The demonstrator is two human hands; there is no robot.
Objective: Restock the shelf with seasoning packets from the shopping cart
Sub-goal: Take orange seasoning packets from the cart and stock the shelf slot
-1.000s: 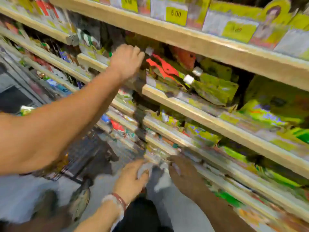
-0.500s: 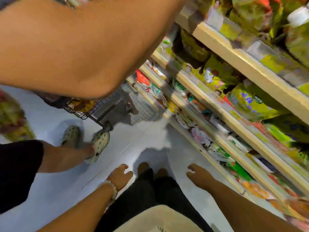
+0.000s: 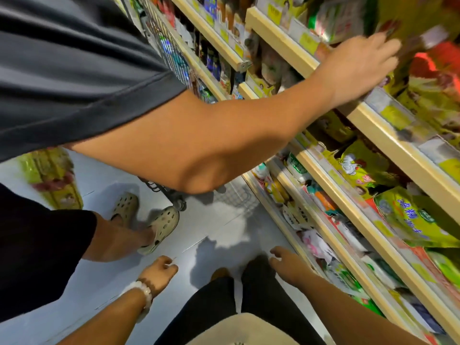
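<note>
1. Your left hand [image 3: 159, 271] hangs low over the smooth grey floor [image 3: 219, 235], fingers loosely curled, holding nothing; a white beaded bracelet [image 3: 144, 292] circles the wrist.
2. Your right hand [image 3: 286, 263] is likewise empty, fingers relaxed, near the lowest shelf edge.
3. Glossy yellow-green packets [image 3: 408, 220] crowd the pale wooden shelves [image 3: 388, 135] on the right.
4. Another person's hand [image 3: 356, 68] rests on a far shelf.
5. The wire cart [image 3: 171, 53] stands far left.

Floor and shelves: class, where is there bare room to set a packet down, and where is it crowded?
Bare floor lies between the beige clogs and the bottom shelf, ahead of the wearer's empty left hand and right hand. The shelves are packed; another person's hand occupies the upper shelf.
</note>
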